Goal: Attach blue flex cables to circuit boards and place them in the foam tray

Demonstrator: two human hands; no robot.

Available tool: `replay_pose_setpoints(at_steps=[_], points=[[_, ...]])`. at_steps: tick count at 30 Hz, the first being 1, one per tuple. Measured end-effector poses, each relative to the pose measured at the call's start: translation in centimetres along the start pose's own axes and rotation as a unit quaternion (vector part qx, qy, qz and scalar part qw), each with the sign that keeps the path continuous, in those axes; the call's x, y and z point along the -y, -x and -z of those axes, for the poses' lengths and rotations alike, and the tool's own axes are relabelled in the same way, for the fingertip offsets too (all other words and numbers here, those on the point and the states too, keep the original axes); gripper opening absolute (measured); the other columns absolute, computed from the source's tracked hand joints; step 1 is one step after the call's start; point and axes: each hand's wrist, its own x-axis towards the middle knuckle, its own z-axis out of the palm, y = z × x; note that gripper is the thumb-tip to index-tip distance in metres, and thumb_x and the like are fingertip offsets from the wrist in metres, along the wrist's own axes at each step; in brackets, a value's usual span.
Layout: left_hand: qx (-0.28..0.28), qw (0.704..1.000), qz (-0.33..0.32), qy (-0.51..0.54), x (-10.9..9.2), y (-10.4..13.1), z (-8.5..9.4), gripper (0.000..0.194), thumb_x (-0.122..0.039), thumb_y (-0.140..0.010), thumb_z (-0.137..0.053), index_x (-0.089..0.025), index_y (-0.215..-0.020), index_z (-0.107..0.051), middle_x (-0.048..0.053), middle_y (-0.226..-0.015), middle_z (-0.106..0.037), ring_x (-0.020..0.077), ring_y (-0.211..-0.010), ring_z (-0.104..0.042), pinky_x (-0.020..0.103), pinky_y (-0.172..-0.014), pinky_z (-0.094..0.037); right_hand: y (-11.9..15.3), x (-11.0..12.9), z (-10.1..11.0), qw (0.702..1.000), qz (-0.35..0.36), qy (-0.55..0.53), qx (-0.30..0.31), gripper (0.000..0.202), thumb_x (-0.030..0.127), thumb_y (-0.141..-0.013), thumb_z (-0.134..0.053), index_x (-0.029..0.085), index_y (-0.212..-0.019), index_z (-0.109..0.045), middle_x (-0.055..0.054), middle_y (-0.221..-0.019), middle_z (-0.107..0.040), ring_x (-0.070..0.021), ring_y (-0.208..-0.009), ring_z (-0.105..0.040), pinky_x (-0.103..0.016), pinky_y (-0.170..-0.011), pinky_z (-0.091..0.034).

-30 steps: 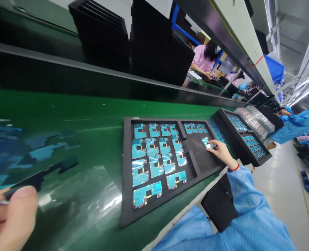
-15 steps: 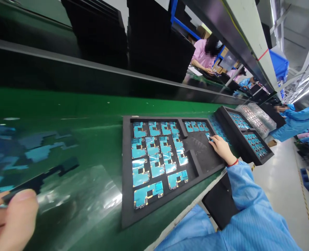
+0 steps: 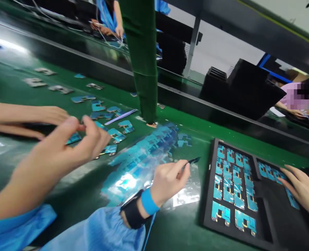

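Note:
My left hand (image 3: 171,179), with a blue wrist strap and a black band, is closed in a pinch. Between its fingertips is a dark, thin circuit board (image 3: 194,161), seen nearly edge-on. Clear plastic sheeting (image 3: 189,195) lies beneath that hand. At the right edge, my right hand (image 3: 300,184) rests over a black foam tray (image 3: 209,209), fingers apart. Its thumb appears to touch a teal-covered circuit board (image 3: 292,198), and its fingertips overlap others at the back. Rows of similar boards (image 3: 229,181) fill the tray's left compartment.
At left, another person's hands (image 3: 73,146) are near loose boards (image 3: 116,135) and purple tweezers (image 3: 121,116). Glossy teal film-covered pieces (image 3: 141,157) lie mid-table. A green-wrapped post (image 3: 144,62) rises at the back. Another person in pink (image 3: 290,96) sits across.
The view has swung left, bringing another person's hands, loose boards and the post into sight. My left hand is closer to the tray. My right hand's fingers have spread, with a board under them.

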Motion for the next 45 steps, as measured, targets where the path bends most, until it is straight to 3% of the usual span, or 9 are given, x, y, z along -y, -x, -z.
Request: replay_pose_setpoints(at_steps=[5,11,15,18,27,31,35,39,45], points=[[0.029,0.995,0.054,0.076,-0.4,0.3,-0.1,0.019,-0.026,-0.089,-0.056,-0.018,-0.073,-0.062,-0.009,-0.043,-0.042,0.0099,-0.037,-0.039,0.025,-0.044,-0.03,-15.3,11.6,-0.5,0.98,0.146,-0.081,0.105,0.04,0.048,-0.095,-0.043,0.022,-0.117,-0.064,-0.012,-0.119,-0.066,-0.0306,-0.106,-0.065,-0.047,-0.091,-0.053],[-0.023,0.954,0.229,0.192,0.5,-0.4,0.0,0.026,-0.037,-0.093,-0.051,-0.02,-0.072,-0.053,-0.011,-0.045,-0.035,0.0096,-0.038,-0.035,0.024,-0.043,-0.028,-32.0,29.6,-7.7,0.956,0.168,-0.185,0.155,0.022,0.025,-0.094,-0.054,0.015,-0.111,-0.064,-0.01,-0.115,-0.066,-0.022,-0.109,-0.061,-0.038,-0.096,-0.05],[-0.097,0.897,0.346,0.256,1.4,-1.4,0.1,0.03,-0.045,-0.095,-0.042,-0.024,-0.075,-0.042,-0.01,-0.046,-0.038,0.0102,-0.038,-0.038,0.022,-0.041,-0.031,-38.2,37.8,-12.2,0.956,0.118,-0.222,0.153,0.032,0.034,-0.094,-0.058,0.015,-0.119,-0.058,-0.009,-0.121,-0.06,-0.0213,-0.106,-0.061,-0.043,-0.091,-0.053],[-0.123,0.867,0.389,0.287,1.5,-1.8,0.2,0.033,-0.052,-0.093,-0.044,-0.024,-0.075,-0.041,-0.009,-0.047,-0.043,0.0105,-0.04,-0.041,0.022,-0.043,-0.034,-40.0,40.8,-14.1,0.951,0.073,-0.25,0.164,0.034,0.034,-0.093,-0.058,0.016,-0.122,-0.056,-0.01,-0.123,-0.058,-0.0221,-0.107,-0.061,-0.043,-0.09,-0.054],[-0.131,0.837,0.418,0.328,1.5,-1.8,0.1,0.028,-0.048,-0.09,-0.051,-0.023,-0.098,-0.043,-0.005,-0.056,-0.058,0.0143,-0.05,-0.053,0.025,-0.051,-0.041,-39.1,38.4,-13.5,0.908,0.02,-0.374,0.188,0.024,0.031,-0.091,-0.062,0.013,-0.107,-0.062,-0.007,-0.105,-0.065,-0.0177,-0.092,-0.065,-0.037,-0.082,-0.056],[-0.155,0.846,0.398,0.319,2.1,-1.8,0.1,0.033,-0.041,-0.091,-0.052,-0.025,-0.113,-0.034,0.004,-0.092,-0.069,0.017,-0.08,-0.064,0.029,-0.069,-0.049,-34.0,33.2,-9.7,0.875,0.014,-0.454,0.165,0.015,0.026,-0.081,-0.071,0.014,-0.086,-0.064,-0.004,-0.072,-0.067,-0.016,-0.068,-0.065,-0.03,-0.069,-0.054],[-0.128,0.844,0.396,0.338,1.7,-1.7,-0.2,0.05,-0.04,-0.086,-0.061,-0.027,-0.121,-0.028,0.013,-0.129,-0.06,0.0197,-0.11,-0.062,0.035,-0.09,-0.05,-26.1,28.4,-4.4,0.823,0.032,-0.528,0.207,0.028,0.038,-0.073,-0.075,0.015,-0.083,-0.063,-0.004,-0.066,-0.068,-0.0167,-0.061,-0.065,-0.028,-0.058,-0.053],[-0.026,0.831,0.399,0.386,0.1,-1.4,-0.4,0.066,-0.041,-0.076,-0.071,-0.025,-0.122,-0.028,0.009,-0.105,-0.072,0.0221,-0.09,-0.071,0.037,-0.078,-0.058,-19.3,27.2,-0.7,0.755,0.088,-0.582,0.289,0.032,0.042,-0.071,-0.076,0.015,-0.083,-0.063,-0.004,-0.075,-0.07,-0.0159,-0.067,-0.067,-0.027,-0.063,-0.053],[0.106,0.815,0.39,0.415,-1.4,-0.7,-0.1,0.069,-0.036,-0.073,-0.075,-0.024,-0.121,-0.027,0.002,-0.077,-0.075,0.0226,-0.071,-0.074,0.031,-0.063,-0.059,-16.2,26.1,0.7,0.788,0.088,-0.545,0.271,0.026,0.038,-0.076,-0.073,0.015,-0.084,-0.064,-0.003,-0.076,-0.07,-0.0149,-0.07,-0.067,-0.025,-0.064,-0.053]])
